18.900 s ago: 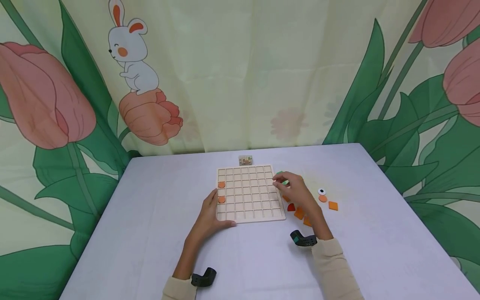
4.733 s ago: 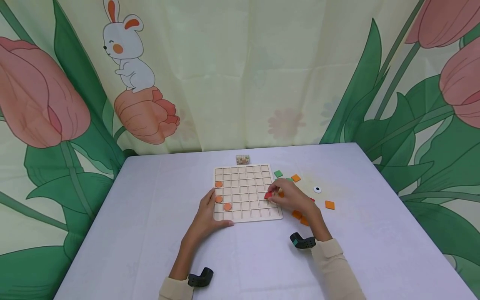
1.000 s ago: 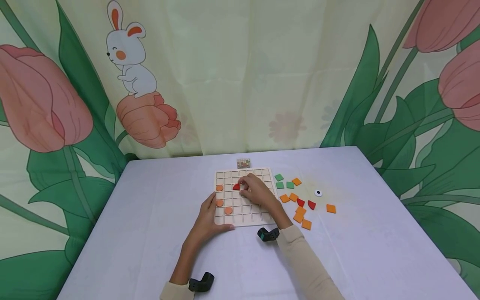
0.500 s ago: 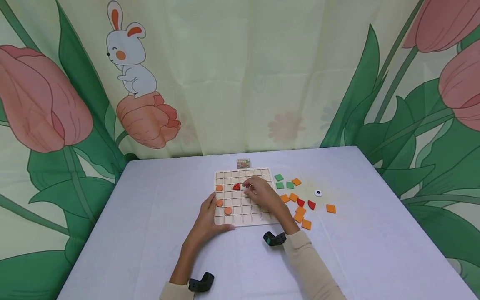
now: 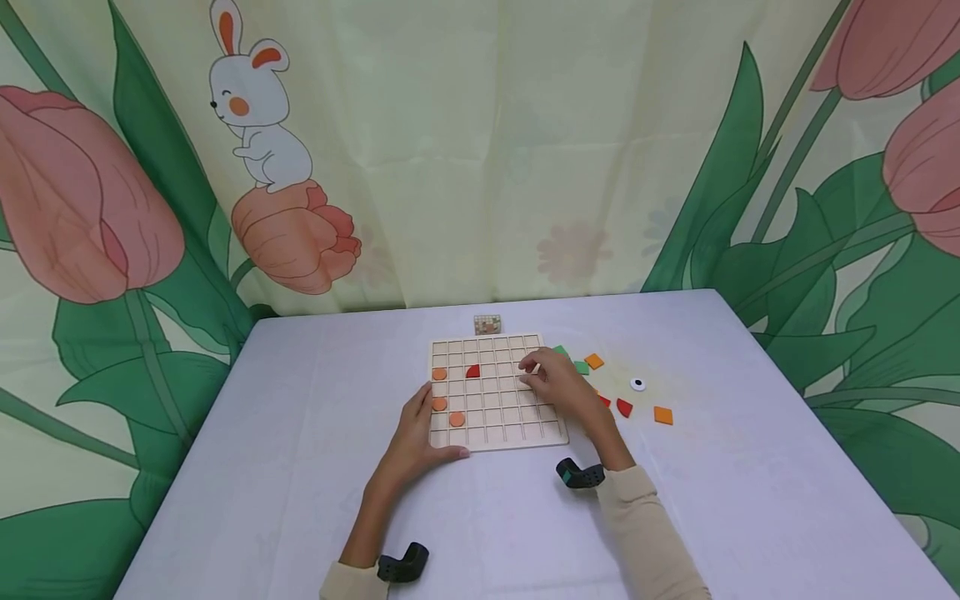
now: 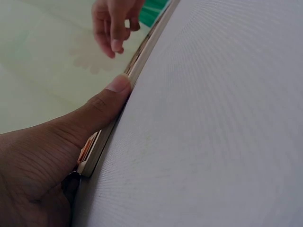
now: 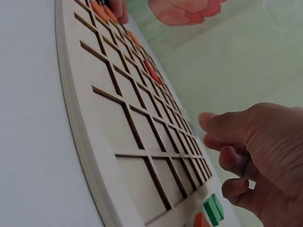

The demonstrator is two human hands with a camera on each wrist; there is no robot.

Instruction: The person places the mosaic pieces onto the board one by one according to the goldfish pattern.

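My left hand (image 5: 415, 433) grips the near-left corner of a pale wooden grid board (image 5: 498, 433). In the left wrist view its thumb (image 6: 102, 106) presses along the board's edge. Three round orange pieces lie on the board's left part, one an orange disc (image 5: 457, 419). A red quarter-round piece (image 5: 473, 372) sits in a cell of an upper row, also seen as a red piece (image 7: 152, 73) in the right wrist view. Over the board's right edge hovers my right hand (image 5: 561, 382), fingers loosely bent, nothing between them. It hides some loose pieces.
Right of the board lie loose green squares (image 5: 582, 367), an orange square (image 5: 663, 415), a red quarter-round piece (image 5: 625, 407) and a white disc with a black dot (image 5: 637, 384). Behind the board stands a small patterned box (image 5: 487, 324). A printed curtain (image 5: 450, 167) hangs behind the table.
Earlier my right hand held a red piece at the board's right side; that piece now lies on the board. The empty hand has moved right. A third orange disc has joined the first two.
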